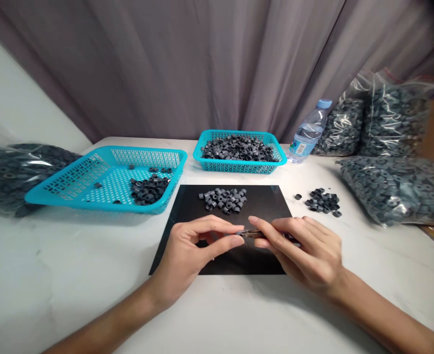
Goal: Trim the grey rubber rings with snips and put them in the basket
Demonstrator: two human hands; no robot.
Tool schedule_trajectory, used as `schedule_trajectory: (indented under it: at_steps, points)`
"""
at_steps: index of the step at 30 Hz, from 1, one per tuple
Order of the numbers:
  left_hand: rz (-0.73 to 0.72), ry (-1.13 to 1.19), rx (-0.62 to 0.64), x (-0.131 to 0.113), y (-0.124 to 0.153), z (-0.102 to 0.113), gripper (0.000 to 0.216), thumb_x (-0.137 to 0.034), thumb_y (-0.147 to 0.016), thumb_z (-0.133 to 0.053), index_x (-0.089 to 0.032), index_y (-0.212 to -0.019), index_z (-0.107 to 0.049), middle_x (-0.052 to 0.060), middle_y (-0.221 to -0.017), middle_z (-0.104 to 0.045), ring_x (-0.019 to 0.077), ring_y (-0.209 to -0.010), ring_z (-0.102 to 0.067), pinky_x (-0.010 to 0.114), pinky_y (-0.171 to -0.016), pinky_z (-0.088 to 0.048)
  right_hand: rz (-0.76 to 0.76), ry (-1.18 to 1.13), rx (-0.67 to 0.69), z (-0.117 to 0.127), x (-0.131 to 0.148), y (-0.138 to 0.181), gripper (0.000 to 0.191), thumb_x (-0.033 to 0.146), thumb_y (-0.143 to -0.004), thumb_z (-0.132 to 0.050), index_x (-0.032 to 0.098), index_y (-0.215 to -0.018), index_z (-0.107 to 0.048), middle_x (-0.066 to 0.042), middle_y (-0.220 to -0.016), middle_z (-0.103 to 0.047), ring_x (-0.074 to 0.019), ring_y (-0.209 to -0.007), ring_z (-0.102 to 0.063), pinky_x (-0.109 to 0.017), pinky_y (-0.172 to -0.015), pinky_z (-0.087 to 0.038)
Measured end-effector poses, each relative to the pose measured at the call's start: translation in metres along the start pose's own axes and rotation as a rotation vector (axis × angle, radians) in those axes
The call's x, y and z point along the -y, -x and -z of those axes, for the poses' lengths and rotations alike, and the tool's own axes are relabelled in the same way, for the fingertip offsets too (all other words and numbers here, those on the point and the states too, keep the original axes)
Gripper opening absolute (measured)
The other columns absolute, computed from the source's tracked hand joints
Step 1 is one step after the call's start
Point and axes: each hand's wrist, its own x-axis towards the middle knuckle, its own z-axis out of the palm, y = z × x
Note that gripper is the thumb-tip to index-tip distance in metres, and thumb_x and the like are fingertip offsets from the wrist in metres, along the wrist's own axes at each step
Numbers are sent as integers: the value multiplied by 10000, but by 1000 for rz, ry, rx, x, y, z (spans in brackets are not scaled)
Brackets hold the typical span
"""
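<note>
- Directly above the black mat (270, 201), left hand (185, 250) fingers pinch a small grey piece (240, 232).
- Above the mat, right hand (309, 248) fingers grip a slim tool (253, 234).

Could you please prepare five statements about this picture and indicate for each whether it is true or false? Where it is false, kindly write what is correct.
1. The left hand pinches a small grey part. True.
2. The clear bottle has a blue cap. True.
3. The right hand holds the clear bottle. False: it holds a narrow tool.
4. A pile of grey parts lies on the black mat. True.
5. The left basket contains more parts than the far basket. False: the far basket contains many more.
</note>
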Motion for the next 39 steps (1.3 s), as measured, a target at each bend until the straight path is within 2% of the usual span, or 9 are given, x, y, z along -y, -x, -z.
schedule_trajectory:
  at_steps: [16, 27, 39]
  points:
    - [34, 69, 51, -1, -2, 2, 129, -185, -790, -856, -288, -867, -871, -6, -811, -797, 96, -646, -619, 180, -545, -457, 29, -11, -19, 2, -1, -3, 221, 219, -1030, -599, 95, -1148, -738, -54, -763, -671, -108, -596, -479, -277, -605, -359]
    - [28, 106, 92, -3, -1, 3, 163, -158, -802, -847, -300, -880, -871, -12, -854, -820, 121, -788, -712, 172, -701, -535, 53, -2, -19, 4, -1, -3, 223, 224, -1023, -610, 101, -1154, -741, -41, -757, -663, -107, -584, -465, -284, -591, -355]
    - [53, 131, 112, 0, -2, 2, 163, -163, -804, -847, -300, -888, -870, -9, -873, -828, 126, -810, -725, 172, -728, -547, 123, 59, -15, 7, -6, -4, 221, 219, -1002, -647, 105, -1166, -741, -37, -774, -687, -102, -579, -493, -290, -586, -370]
